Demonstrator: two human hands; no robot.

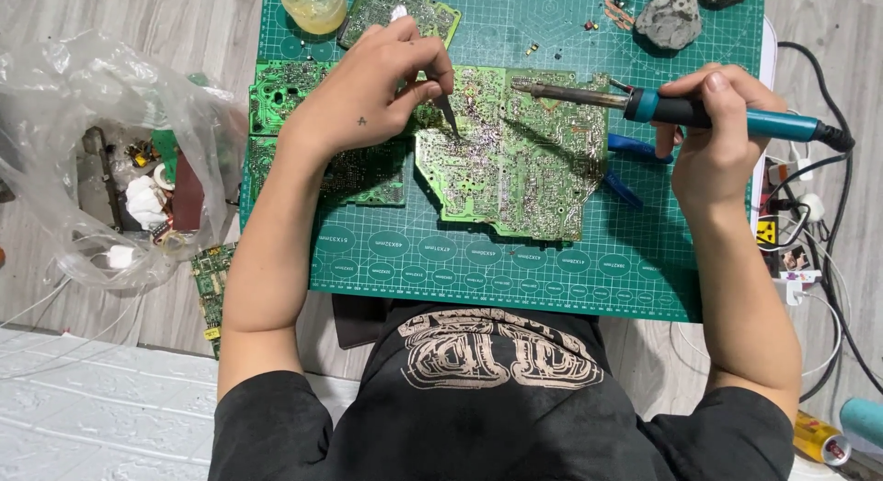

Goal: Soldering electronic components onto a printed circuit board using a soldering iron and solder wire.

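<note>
A pale grey wood-grain floor [120,12] fills the scene under even, soft light. A green cutting mat [552,269] lies on it, top centre. Left of the mat sits a crumpled clear plastic bag [83,159]. Right of the mat, black and white cables [832,260] trail. Below-left of the mat lies a white textured panel [92,407].

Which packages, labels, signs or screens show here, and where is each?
Clear plastic bag: left of the green cutting mat, crumpled, holding scraps.
Yellow warning label: right of the mat, small, with a black symbol.
Yellow can: bottom right, lying down.
Yellowish tub: mat's top left corner, round.
No screens.
</note>
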